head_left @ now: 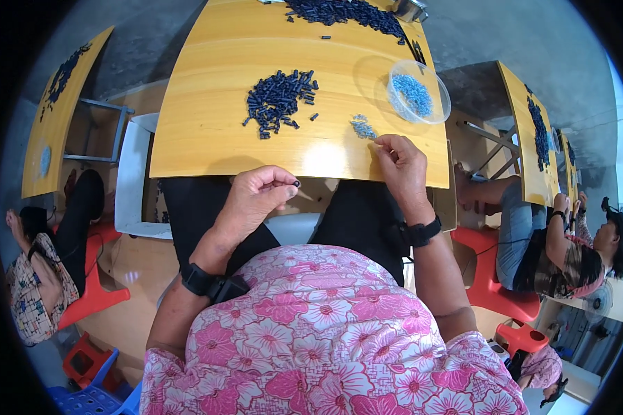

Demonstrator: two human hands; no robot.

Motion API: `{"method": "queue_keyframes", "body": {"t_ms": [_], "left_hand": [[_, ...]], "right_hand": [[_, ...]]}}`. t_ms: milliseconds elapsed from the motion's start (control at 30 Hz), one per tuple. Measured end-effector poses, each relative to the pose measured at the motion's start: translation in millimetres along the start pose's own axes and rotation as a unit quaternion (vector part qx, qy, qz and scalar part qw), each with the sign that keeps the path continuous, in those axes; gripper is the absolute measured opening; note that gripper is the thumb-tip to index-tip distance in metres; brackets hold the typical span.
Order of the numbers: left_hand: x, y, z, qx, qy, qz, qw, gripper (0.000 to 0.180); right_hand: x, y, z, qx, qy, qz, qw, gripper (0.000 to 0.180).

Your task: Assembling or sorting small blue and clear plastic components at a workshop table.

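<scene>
My left hand point(259, 197) is closed in a pinch just off the table's near edge. Between its thumb and forefinger sits a small black tubular piece point(297, 183), its round end showing. My right hand point(401, 164) is over the near right of the table, thumb and fingers pressed together; whatever is between them is too small to make out. Right by those fingertips lies a small cluster of light-blue pieces point(361, 126). A heap of short black tubular pieces point(273, 100) lies farther in, left of the cluster.
A round clear tub point(441, 104) of small blue pieces stands on the right of the yellow table point(208, 138). More black pieces point(346, 12) spread along the far edge, near a metal container point(410, 10). An open box point(133, 187) sits under the table. People work at tables on both sides.
</scene>
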State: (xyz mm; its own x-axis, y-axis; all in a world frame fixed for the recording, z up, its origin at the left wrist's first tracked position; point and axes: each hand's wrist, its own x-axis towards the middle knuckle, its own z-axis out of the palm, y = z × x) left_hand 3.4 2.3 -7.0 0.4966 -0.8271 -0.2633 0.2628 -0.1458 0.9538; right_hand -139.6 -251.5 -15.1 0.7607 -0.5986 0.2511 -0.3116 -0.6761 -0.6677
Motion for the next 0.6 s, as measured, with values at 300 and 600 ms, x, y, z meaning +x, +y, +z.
{"method": "queue_keyframes", "body": {"t_ms": [300,600], "left_hand": [[-3.4,-1.9,-3.6,0.001,0.007,0.01,1.0,0.011],[-3.4,-1.3,-4.5,-0.004,0.008,0.009,1.0,0.01]], "right_hand": [[0.3,9.3,8.7,0.025,0.033,0.058,0.997,0.012],[0.8,6.8,8.8,0.052,0.041,0.069,0.995,0.011]]}}
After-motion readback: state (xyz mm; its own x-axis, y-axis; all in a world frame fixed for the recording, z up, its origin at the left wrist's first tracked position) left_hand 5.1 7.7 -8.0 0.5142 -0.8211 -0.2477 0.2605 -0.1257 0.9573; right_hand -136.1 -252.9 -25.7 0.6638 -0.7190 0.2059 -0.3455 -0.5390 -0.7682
